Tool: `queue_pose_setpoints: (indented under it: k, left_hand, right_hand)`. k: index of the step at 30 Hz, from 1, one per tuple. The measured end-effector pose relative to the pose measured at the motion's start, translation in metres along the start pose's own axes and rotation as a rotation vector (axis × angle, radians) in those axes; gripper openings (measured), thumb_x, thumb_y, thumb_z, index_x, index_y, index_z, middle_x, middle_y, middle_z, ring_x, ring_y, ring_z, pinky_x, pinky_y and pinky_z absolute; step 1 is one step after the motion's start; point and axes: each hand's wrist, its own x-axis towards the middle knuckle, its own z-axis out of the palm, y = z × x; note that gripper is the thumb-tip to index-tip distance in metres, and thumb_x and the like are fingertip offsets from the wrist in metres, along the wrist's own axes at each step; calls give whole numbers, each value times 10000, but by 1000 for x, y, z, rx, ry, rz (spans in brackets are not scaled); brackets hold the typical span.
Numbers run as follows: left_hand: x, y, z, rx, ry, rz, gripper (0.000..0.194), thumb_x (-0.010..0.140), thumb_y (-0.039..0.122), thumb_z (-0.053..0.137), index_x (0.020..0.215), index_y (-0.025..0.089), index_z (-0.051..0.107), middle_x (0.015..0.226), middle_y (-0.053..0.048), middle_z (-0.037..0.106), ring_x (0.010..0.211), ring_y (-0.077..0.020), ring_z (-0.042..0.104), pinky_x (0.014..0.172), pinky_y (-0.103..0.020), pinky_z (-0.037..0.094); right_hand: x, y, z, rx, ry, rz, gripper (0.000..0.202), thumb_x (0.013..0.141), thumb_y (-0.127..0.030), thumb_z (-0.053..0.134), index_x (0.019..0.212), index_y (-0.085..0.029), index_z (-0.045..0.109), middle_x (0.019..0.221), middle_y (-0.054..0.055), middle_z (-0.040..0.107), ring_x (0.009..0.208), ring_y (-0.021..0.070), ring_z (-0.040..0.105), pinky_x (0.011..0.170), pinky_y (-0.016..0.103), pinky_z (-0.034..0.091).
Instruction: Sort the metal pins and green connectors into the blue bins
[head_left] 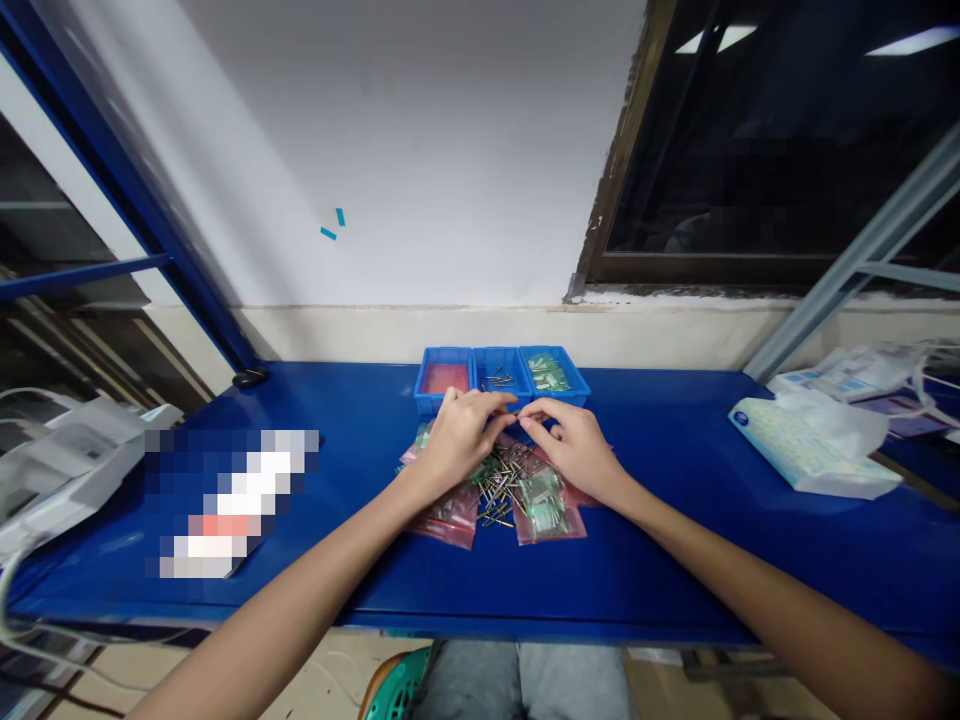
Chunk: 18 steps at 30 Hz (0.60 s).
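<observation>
My left hand and my right hand meet above a loose heap of thin metal pins. Thumb and fingers of each hand are pinched together, almost tip to tip. Something small and dark shows between the fingertips, too small to name. Beneath my right hand lies a pink-edged plastic bag with pale green pieces in it. Another pink bag sits under my left wrist. Just beyond my fingers stand three joined blue bins: the left bin has a reddish content, the middle bin several pins, the right bin green-and-clear packets.
A tissue box stands on the blue table at the right. White boxes and cables crowd the left edge, near a blurred-out flat item. Metal posts rise at both rear corners before the wall.
</observation>
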Motion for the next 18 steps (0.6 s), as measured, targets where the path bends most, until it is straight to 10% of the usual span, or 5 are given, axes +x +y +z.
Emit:
queue_pose_setpoints:
  k: [18]
  left_hand:
    - [3, 6, 0, -322, 61, -119, 118, 944, 263, 570, 910, 171, 637, 857, -34, 723, 770, -143, 670, 710, -285, 526]
  right_hand:
    - [2, 8, 2, 150, -96, 141, 175, 917, -273, 566, 875, -177, 706, 835, 41, 733, 780, 193, 663, 741, 326, 494]
